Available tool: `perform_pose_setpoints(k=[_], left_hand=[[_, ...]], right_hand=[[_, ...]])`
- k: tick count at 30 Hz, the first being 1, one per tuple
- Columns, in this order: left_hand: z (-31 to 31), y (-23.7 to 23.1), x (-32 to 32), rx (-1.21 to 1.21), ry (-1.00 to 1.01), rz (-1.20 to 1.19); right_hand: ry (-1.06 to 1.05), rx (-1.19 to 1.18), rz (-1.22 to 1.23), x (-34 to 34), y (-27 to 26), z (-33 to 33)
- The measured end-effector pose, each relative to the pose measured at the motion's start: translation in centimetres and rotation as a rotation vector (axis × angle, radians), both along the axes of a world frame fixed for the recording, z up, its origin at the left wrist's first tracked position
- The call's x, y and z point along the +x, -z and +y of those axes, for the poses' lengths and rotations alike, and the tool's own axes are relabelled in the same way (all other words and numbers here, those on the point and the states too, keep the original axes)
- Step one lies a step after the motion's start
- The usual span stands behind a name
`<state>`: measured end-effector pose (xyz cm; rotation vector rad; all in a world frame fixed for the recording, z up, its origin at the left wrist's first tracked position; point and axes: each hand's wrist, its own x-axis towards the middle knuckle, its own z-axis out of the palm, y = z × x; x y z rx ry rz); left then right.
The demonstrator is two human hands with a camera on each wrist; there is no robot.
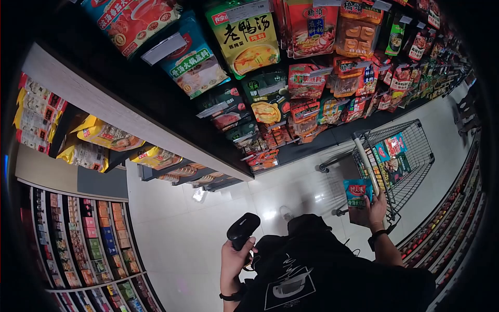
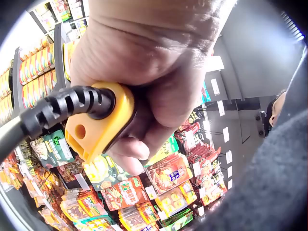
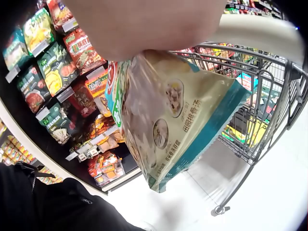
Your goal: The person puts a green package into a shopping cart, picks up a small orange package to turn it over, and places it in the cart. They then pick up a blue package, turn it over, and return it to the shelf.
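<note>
My left hand (image 1: pixel 234 262) grips a black handheld barcode scanner (image 1: pixel 243 230) in front of the body, its head pointing up and away. In the left wrist view, the scanner's yellow handle end (image 2: pixel 94 130) and thick black cable (image 2: pixel 62 103) show below the curled fingers. My right hand (image 1: pixel 379 212) holds a teal-topped soup-base packet (image 1: pixel 357 197) by its edge, beside the shopping cart's pale handle (image 1: pixel 365 162). The right wrist view shows the packet's beige back (image 3: pixel 190 110) hanging below the hand, next to the cart.
Several colourful packets (image 3: pixel 267 98) lie in the wire cart (image 1: pixel 431 157). Hanging hotpot packets (image 1: pixel 244 39) with price tags fill the dark rack ahead. A pale shelf edge (image 1: pixel 140 114) runs along the left, and stocked shelves (image 1: pixel 86 234) stand at lower left. Shiny floor tiles (image 1: pixel 182 249) lie between.
</note>
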<state>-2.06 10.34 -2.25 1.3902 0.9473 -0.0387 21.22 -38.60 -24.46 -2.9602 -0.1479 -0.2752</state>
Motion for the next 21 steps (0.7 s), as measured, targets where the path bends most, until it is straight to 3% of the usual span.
perform_pose_setpoints(k=[10, 14, 17, 19, 21], left_hand=[[9.4, 1.5, -0.6, -0.039, 0.106, -0.053], [13.9, 1.1, -1.8, -0.005, 0.191, -0.079], [17.3, 0.1, -2.8, 0.018, 0.247, -0.082], [19.5, 0.6, -3.4, 0.001, 0.278, -0.075], [20.4, 0.8, -3.3, -0.013, 0.254, -0.132]], right_hand=[[0.044, 0.038, 0.077, -0.5, -1.7, 6.9], [0.012, 0.043, -0.034, -1.6, -2.4, 9.5], [-0.038, -0.001, -0.1, -3.1, -6.8, 14.9], [-0.069, 0.326, -0.028, -2.7, -6.7, 17.8], [0.135, 0.638, 0.213, -2.5, -9.0, 22.6]])
